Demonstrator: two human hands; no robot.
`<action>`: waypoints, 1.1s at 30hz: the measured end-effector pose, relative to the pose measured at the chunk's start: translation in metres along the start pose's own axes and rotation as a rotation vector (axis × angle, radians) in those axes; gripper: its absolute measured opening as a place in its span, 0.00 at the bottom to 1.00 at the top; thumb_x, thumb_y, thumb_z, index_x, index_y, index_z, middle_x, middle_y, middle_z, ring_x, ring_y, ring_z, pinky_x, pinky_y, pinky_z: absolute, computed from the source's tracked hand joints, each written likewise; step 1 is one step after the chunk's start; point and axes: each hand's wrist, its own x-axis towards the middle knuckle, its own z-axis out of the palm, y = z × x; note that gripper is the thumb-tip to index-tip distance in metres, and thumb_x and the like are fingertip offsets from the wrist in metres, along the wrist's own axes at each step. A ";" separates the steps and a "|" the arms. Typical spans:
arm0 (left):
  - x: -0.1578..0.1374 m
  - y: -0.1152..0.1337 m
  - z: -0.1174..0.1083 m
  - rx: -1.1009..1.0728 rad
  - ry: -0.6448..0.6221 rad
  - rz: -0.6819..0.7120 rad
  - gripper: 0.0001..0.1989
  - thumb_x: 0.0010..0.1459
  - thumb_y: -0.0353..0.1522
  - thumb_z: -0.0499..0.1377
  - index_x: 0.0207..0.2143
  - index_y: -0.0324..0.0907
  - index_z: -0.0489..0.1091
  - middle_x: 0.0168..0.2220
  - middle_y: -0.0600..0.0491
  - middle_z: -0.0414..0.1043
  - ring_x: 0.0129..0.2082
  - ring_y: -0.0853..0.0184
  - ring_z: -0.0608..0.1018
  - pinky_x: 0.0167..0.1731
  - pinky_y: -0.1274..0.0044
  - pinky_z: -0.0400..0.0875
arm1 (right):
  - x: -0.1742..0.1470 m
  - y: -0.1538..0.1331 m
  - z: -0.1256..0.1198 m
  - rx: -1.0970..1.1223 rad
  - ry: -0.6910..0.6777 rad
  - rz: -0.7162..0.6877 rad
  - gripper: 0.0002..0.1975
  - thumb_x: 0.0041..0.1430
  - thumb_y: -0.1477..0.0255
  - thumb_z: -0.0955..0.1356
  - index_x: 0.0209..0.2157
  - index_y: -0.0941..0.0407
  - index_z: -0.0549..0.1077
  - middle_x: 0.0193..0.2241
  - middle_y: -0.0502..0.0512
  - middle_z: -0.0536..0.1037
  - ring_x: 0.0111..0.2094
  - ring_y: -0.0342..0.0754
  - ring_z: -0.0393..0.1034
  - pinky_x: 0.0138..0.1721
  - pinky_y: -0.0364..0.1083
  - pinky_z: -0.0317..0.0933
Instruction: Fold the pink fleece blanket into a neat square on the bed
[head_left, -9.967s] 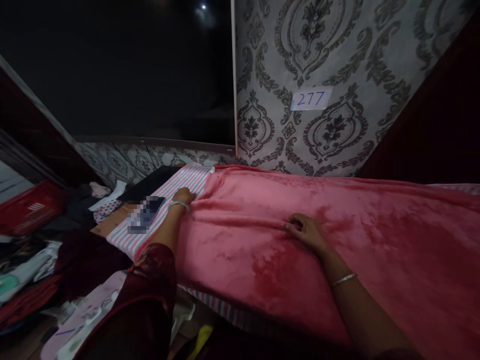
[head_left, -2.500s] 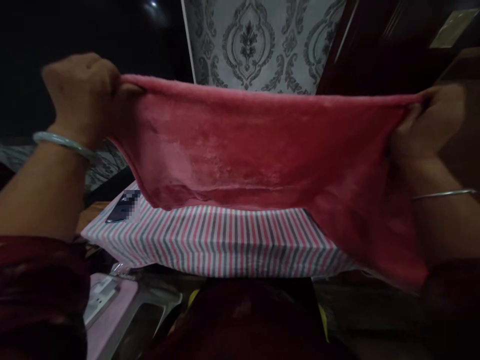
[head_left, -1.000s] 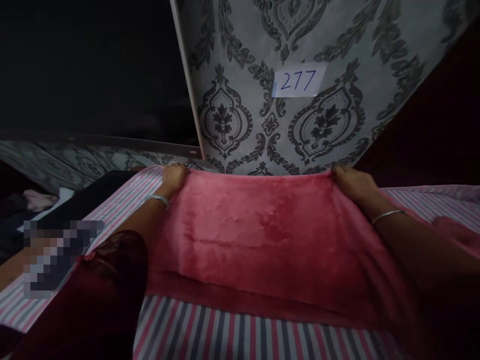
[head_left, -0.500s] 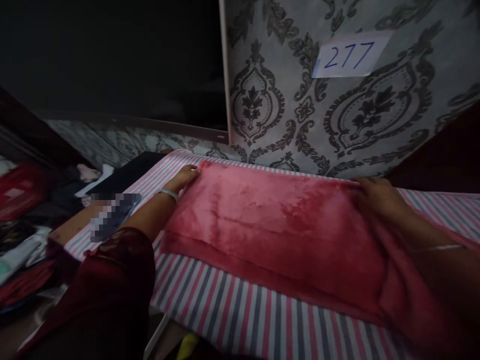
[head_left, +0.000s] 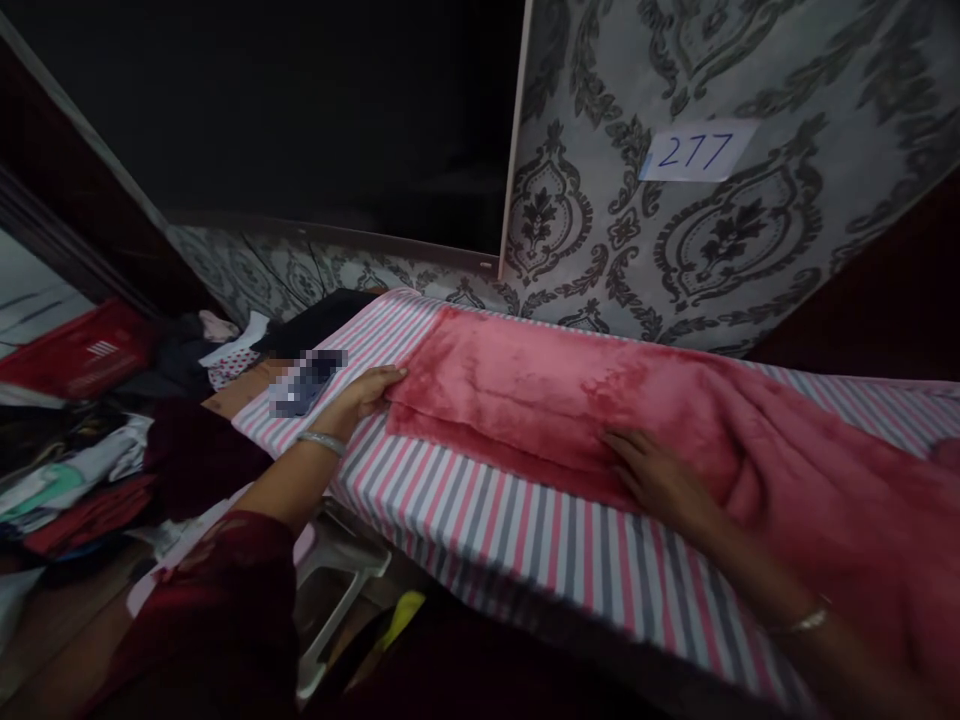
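A pink-red plush blanket (head_left: 525, 385) lies folded in a long rectangle, its right part bunched into loose creases. Under it is a striped cloth (head_left: 510, 510) in pink, grey and white. My left hand (head_left: 371, 390) is at the blanket's left edge, fingers closed together on the border. Resting on the front part of the blanket is my right hand (head_left: 656, 470), its fingers stretched out and apart. A pixelated dark object (head_left: 307, 383) lies on the striped cloth left of my left hand.
A large dark screen (head_left: 337, 120) hangs on the patterned wall, beside a paper marked 277 (head_left: 697, 150). Piled clothes (head_left: 82, 490) and a red bag (head_left: 82, 350) are at the left. A white plastic stool (head_left: 345, 570) stands below the cloth's front edge.
My right hand has come from the blanket's back edge to its front part. My left hand has slid from the back left corner toward the front along the left edge. The view has shifted left.
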 end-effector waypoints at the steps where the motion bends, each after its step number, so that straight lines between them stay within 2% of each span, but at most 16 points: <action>1: -0.002 0.001 0.003 -0.012 -0.012 -0.007 0.12 0.43 0.30 0.72 0.27 0.39 0.71 0.25 0.54 0.74 0.24 0.69 0.76 0.29 0.78 0.74 | 0.001 0.000 0.002 -0.019 0.017 0.014 0.23 0.64 0.75 0.61 0.58 0.54 0.74 0.53 0.63 0.77 0.54 0.59 0.71 0.54 0.59 0.69; 3: -0.005 0.002 0.009 -0.022 -0.036 -0.032 0.13 0.42 0.30 0.73 0.29 0.38 0.73 0.26 0.51 0.77 0.27 0.65 0.79 0.31 0.75 0.76 | 0.005 -0.001 0.003 -0.047 0.042 0.049 0.24 0.64 0.77 0.60 0.57 0.54 0.75 0.52 0.62 0.78 0.52 0.59 0.72 0.53 0.58 0.69; 6: -0.008 0.003 0.015 -0.021 -0.053 -0.065 0.17 0.38 0.31 0.74 0.32 0.38 0.75 0.28 0.48 0.79 0.31 0.58 0.82 0.32 0.71 0.78 | 0.011 -0.003 -0.003 -0.061 0.104 0.124 0.21 0.62 0.79 0.59 0.50 0.54 0.78 0.45 0.61 0.80 0.47 0.57 0.73 0.48 0.55 0.69; 10: -0.010 0.001 0.016 -0.018 -0.019 -0.075 0.18 0.38 0.33 0.74 0.33 0.37 0.76 0.27 0.47 0.80 0.30 0.56 0.83 0.31 0.71 0.79 | 0.012 0.005 -0.015 -0.005 0.320 0.210 0.15 0.60 0.77 0.61 0.42 0.56 0.77 0.38 0.61 0.79 0.42 0.57 0.73 0.46 0.54 0.69; 12: -0.011 -0.002 0.013 -0.016 0.002 -0.073 0.18 0.38 0.33 0.73 0.33 0.37 0.76 0.26 0.47 0.79 0.28 0.57 0.82 0.29 0.71 0.78 | 0.006 0.011 -0.017 0.019 0.373 0.221 0.14 0.59 0.76 0.61 0.40 0.57 0.77 0.37 0.61 0.79 0.41 0.57 0.73 0.46 0.55 0.69; 16: -0.009 -0.007 0.007 0.008 0.040 -0.075 0.17 0.36 0.31 0.73 0.31 0.38 0.75 0.22 0.50 0.77 0.23 0.59 0.80 0.25 0.73 0.76 | -0.011 0.015 -0.009 0.026 0.250 0.183 0.15 0.59 0.77 0.61 0.40 0.56 0.78 0.38 0.60 0.79 0.41 0.56 0.73 0.47 0.55 0.68; 22: -0.007 -0.012 -0.001 0.059 0.072 -0.087 0.13 0.37 0.29 0.71 0.27 0.41 0.72 0.16 0.54 0.71 0.19 0.62 0.76 0.21 0.74 0.71 | -0.026 0.005 -0.003 -0.059 0.161 0.114 0.21 0.63 0.70 0.64 0.56 0.57 0.74 0.50 0.64 0.78 0.50 0.60 0.70 0.51 0.59 0.67; 26: -0.008 -0.011 -0.001 0.091 0.080 -0.090 0.14 0.36 0.30 0.70 0.27 0.42 0.71 0.16 0.55 0.70 0.20 0.61 0.77 0.22 0.74 0.72 | -0.026 0.002 -0.008 -0.111 0.109 0.126 0.22 0.64 0.77 0.60 0.56 0.56 0.74 0.51 0.63 0.78 0.50 0.58 0.71 0.52 0.57 0.67; 29: -0.011 -0.008 0.001 0.107 0.083 -0.089 0.14 0.36 0.31 0.70 0.28 0.42 0.71 0.19 0.53 0.73 0.22 0.60 0.78 0.23 0.73 0.74 | -0.025 0.004 -0.017 -0.125 0.134 0.190 0.24 0.62 0.81 0.58 0.55 0.55 0.75 0.46 0.61 0.79 0.47 0.56 0.73 0.49 0.54 0.68; 33: -0.016 -0.005 0.003 0.126 0.089 -0.085 0.14 0.36 0.31 0.70 0.27 0.41 0.72 0.21 0.52 0.75 0.23 0.60 0.78 0.25 0.72 0.75 | -0.029 0.003 -0.032 -0.080 0.257 0.255 0.21 0.63 0.80 0.59 0.50 0.55 0.77 0.40 0.60 0.78 0.43 0.55 0.73 0.47 0.52 0.69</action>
